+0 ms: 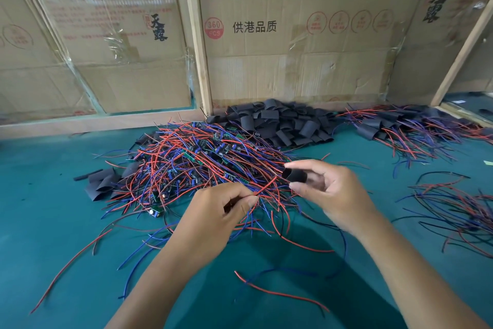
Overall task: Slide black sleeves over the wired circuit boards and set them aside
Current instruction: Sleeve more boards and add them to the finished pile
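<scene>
The right hand (328,190) holds one black sleeve (294,176) between thumb and forefinger, its open mouth turned toward 9 o'clock, apparently so the wires can be fed straight in. The left hand (221,211) pinches the red wire (264,187) of a board lead, with its fingers curled in. The tip of that wire points at the sleeve's mouth from just beside it, and the two are not yet joined. The board on that lead is hidden under the hand or in the tangle, so I cannot tell which.

The supply is arranged within reach. The heap of unsleeved boards (197,160) lies at 11 o'clock from the hands, and the sleeve pile (277,123) sits behind it at 12. The finished pieces (405,126) are stacked at 2 o'clock, well apart on the green counter (53,222), probably to keep done work out of the raw stock.
</scene>
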A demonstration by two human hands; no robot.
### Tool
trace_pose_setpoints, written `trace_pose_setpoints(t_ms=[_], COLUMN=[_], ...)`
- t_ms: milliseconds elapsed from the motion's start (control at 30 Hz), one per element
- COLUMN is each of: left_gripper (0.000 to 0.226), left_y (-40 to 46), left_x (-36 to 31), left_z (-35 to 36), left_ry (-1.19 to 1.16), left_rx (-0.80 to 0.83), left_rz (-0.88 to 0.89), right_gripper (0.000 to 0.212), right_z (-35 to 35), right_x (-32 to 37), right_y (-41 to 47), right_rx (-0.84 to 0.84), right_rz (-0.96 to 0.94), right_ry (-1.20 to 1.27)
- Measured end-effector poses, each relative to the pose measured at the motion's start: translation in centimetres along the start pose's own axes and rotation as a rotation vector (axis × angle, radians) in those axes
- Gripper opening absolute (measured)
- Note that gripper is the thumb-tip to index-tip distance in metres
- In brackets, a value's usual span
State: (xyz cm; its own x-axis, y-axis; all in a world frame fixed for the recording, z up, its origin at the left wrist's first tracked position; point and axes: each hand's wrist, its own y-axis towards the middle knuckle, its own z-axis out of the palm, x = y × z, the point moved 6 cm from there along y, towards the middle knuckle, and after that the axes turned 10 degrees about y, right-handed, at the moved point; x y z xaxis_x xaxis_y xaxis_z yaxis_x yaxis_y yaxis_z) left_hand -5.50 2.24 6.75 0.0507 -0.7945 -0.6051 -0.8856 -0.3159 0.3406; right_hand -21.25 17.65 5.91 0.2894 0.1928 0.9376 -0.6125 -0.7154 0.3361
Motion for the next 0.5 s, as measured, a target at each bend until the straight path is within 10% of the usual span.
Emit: trace_pose_setpoints(t_ms=[500], left_gripper=[0.019], left_y=[0.1], left_x=[-0.1], left_z=[0.4], left_ry=[0.054], left_rx=[0.039], left_rz=[0.048], right_gripper=[0.031], right_z=[2.7], right_x=[2.6], right_y=[-1.0], right_rx=[0.147], right_rz=[-0.417], right_ry=[-0.521])
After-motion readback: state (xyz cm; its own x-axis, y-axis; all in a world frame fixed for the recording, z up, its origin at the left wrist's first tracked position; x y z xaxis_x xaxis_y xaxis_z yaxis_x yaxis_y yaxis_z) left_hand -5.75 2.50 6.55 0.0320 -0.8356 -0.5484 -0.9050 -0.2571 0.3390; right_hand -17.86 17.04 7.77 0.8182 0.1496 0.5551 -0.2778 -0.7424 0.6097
